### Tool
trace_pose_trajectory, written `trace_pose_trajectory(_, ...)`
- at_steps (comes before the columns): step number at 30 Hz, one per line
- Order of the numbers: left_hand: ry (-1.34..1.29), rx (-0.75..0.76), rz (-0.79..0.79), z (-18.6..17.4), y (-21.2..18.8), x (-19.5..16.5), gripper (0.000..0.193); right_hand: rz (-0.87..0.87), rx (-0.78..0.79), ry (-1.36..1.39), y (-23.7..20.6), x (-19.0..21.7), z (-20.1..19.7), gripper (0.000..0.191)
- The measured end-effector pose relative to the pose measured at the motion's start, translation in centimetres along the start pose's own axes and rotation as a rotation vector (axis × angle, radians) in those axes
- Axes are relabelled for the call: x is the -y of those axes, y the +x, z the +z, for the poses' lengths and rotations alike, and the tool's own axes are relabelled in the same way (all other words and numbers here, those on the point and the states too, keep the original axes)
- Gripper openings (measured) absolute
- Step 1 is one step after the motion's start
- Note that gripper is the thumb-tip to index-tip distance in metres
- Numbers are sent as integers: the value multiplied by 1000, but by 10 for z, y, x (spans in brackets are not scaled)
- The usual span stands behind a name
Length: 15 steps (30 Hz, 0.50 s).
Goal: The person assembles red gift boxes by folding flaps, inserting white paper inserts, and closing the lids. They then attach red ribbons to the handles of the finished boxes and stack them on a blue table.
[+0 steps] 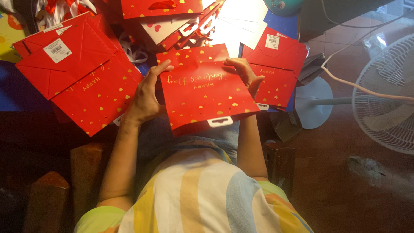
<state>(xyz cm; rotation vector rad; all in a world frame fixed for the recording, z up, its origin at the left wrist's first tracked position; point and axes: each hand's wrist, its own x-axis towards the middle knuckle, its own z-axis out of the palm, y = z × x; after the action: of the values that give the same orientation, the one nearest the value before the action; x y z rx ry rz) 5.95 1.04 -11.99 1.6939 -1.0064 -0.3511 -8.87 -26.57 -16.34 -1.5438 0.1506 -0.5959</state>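
Left hand (pixel 146 97), right hand (pixel 243 73) grip red bag (pixel 205 97) — fingertips hidden behind.

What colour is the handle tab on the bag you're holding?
White, on the red gift bag with gold hearts; head view shows it.

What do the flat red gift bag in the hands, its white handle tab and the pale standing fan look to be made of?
Red gift bag with gold hearts: apparently coated paper or thin card; sharp folds, soft sheen, shiny foil-like gold print. White handle tab at its near edge: probably plastic or stiff card; too small to tell. Pale standing fan: grille looks like thin wire or plastic, round base smooth, likely plastic. The left hand and right hand grip the bag's sides.
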Motion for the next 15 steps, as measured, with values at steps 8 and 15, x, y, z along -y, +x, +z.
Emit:
trace_pose_trajectory(8, 10, -4, 39, 3, -7, -1, 97, 96, -206, 157, -14, 9, 12, 98)
trace_pose_trajectory(15, 0, -49, 132, 4, -11, -1, 104, 137, -175, 220, -11, 7, 7, 99)
